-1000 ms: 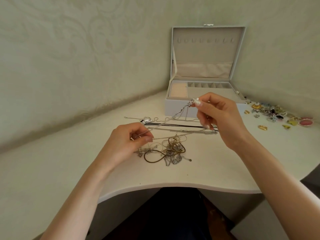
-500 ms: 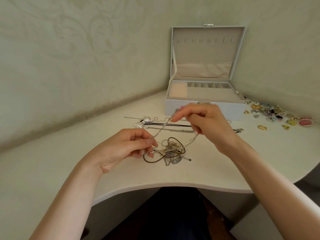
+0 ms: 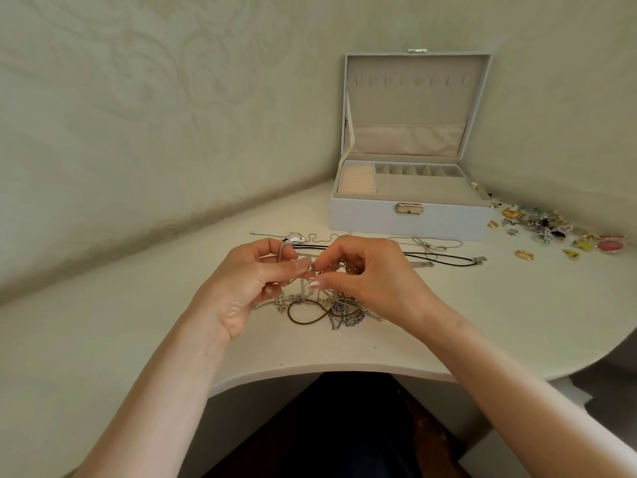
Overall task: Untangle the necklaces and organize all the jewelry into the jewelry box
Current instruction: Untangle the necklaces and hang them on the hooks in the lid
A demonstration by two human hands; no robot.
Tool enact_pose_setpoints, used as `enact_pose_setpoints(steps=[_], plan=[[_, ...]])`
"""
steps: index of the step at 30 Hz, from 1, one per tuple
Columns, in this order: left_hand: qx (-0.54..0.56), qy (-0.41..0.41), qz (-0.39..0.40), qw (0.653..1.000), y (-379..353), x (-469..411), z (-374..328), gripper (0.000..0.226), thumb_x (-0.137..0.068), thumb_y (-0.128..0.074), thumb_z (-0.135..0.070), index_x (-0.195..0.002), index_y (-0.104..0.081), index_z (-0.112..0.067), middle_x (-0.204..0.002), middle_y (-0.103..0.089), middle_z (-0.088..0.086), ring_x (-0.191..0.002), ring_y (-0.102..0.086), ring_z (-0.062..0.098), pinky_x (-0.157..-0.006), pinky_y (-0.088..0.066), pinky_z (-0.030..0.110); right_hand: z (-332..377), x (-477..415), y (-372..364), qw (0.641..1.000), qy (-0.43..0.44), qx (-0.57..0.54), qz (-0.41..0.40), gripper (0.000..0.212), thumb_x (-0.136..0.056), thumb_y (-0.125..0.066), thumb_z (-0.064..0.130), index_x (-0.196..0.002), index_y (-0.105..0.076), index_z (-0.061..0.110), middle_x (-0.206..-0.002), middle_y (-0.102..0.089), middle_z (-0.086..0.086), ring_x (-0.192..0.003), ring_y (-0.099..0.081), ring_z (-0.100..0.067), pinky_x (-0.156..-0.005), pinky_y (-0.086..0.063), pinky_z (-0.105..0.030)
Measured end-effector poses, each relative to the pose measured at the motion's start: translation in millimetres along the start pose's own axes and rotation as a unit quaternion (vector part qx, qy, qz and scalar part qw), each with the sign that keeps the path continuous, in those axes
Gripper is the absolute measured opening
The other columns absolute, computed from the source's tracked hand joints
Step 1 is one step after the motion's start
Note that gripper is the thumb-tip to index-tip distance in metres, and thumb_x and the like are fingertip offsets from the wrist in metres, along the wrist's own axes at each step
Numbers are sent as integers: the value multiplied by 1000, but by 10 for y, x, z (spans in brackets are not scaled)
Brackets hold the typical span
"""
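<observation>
Left hand: the left hand is held up just over the table, thumb and forefinger pinched on a thin silver chain. The chain also loops over the forefinger, and the other fingers are curled in.
Right hand: the right hand is close beside the left, their fingertips almost meeting. Thumb and forefinger pinch the same chain, and the remaining fingers are tucked under.
Chain: it runs between the two hands and trails down into the tangle beneath them.
Tangle: a heap of silver chains lies on the table right under the hands, partly hidden by the right one. A brown cord loops through its near side.
Laid-out necklaces: just behind the hands are a silver heart pendant on a fine chain and a black cord stretched out to the right. How many strands lie there I cannot tell.
Box: the box sits at the back of the table, right of centre and well apart from the tangle. Its lid stands upright, and the latch faces the person.
Trinkets: a scatter of small coloured trinkets lies on the table just right of the box. A gold ring lies a little nearer than they do.
</observation>
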State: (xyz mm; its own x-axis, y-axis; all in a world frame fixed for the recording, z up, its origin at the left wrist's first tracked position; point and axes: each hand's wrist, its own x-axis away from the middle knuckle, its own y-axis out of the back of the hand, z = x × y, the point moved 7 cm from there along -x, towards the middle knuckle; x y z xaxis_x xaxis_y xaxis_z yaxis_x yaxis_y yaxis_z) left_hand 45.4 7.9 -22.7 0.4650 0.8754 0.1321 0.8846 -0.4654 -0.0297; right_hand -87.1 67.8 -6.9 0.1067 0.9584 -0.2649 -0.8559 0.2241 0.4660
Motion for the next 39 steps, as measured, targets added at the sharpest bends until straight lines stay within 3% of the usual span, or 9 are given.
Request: enact_pose_setpoints(steps=[6, 9, 14, 18, 22, 25, 31, 37, 39], plan=[[-56, -15, -26, 998, 8, -7, 0, 20, -71, -75, -6, -72, -58, -15, -55, -59, -6, -47, -49, 3, -49, -33, 18, 27, 6, 24, 999, 21, 4, -28, 7, -77, -76, 18, -84, -74, 17, -70, -69, 3, -56, -51, -7, -58, -42, -19], [-70, -21, -31, 997, 17, -20, -7, 20, -71, -76, -5, -71, -58, -15, -59, -61, -3, -50, -51, 4, -48, -35, 16, 56, 8, 8, 998, 40, 39, -10, 7, -81, -73, 16, -87, -76, 15, -69, -68, 8, -55, -50, -1, -57, -36, -11], [-70, -14, -17, 997, 17, -17, 8, 20, -67, -77, -6, -72, -58, -13, -62, -63, 2, -51, -55, 5, -43, -35, 11, 58, 8, -8, 996, 68, 60, 9, 6, -83, -71, 15, -87, -76, 16, -65, -64, 15, -57, -53, -1, -56, -38, -10], [-67, -14, -12, 998, 3, -18, 15, 22, -61, -77, -12, -73, -59, -13, -68, -65, 6, -67, -56, 14, -43, -37, 11, 69, 19, -10, 992, 93, 80, 11, 7, -84, -69, 9, -87, -74, 12, -65, -61, 18, -58, -54, 2, -56, -37, -8], [-80, -15, 35, 996, -46, -2, 0, 27, -57, -74, -19, -80, -61, -11, -71, -67, 5, -64, -53, 12, -51, -41, 14, 85, 26, -14, 987, 118, 111, 15, 6, -85, -67, 7, -86, -73, 8, -68, -60, 15, -61, -54, 2, -56, -37, -8], [-100, -23, 82, 991, -67, 23, -23, 23, -68, -73, -4, -88, -63, -9, -77, -67, 3, -70, -61, 9, -59, -47, 13, 85, 10, 27, 984, 129, 119, 7, 5, -85, -68, 8, -86, -73, 11, -70, -60, 18, -64, -55, 3, -59, -39, -8], [-145, -89, 26, 985, -25, 13, -79, 22, -74, -71, 6, -82, -63, -12, -76, -66, 1, -71, -61, 8, -63, -49, 11, 76, 7, 36, 985, 135, 108, 12, 4, -84, -69, 8, -84, -73, 9, -73, -66, 11, -67, -57, -4, -59, -42, -12], [-196, -114, 22, 974, -78, -7, -24, 12, -75, -73, -6, -80, -64, -12, -76, -70, 8, -68, -62, 12, -64, -48, 16, 110, 2, 31, 984, 144, 107, 22, 5, -84, -69, 10, -84, -73, 12, -74, -67, 8, -66, -56, -1, -60, -40, -11], [-207, -114, 27, 971, -82, -5, -31, 6, -80, -69, -7, -81, -65, -10, -75, -72, 5, -64, -62, 5, -61, -46, 13, 97, -12, 62, 990, 123, 63, 27, 9, -85, -68, 11, -91, -75, 13, -76, -69, 7, -67, -60, -3, -63, -44, -13]])
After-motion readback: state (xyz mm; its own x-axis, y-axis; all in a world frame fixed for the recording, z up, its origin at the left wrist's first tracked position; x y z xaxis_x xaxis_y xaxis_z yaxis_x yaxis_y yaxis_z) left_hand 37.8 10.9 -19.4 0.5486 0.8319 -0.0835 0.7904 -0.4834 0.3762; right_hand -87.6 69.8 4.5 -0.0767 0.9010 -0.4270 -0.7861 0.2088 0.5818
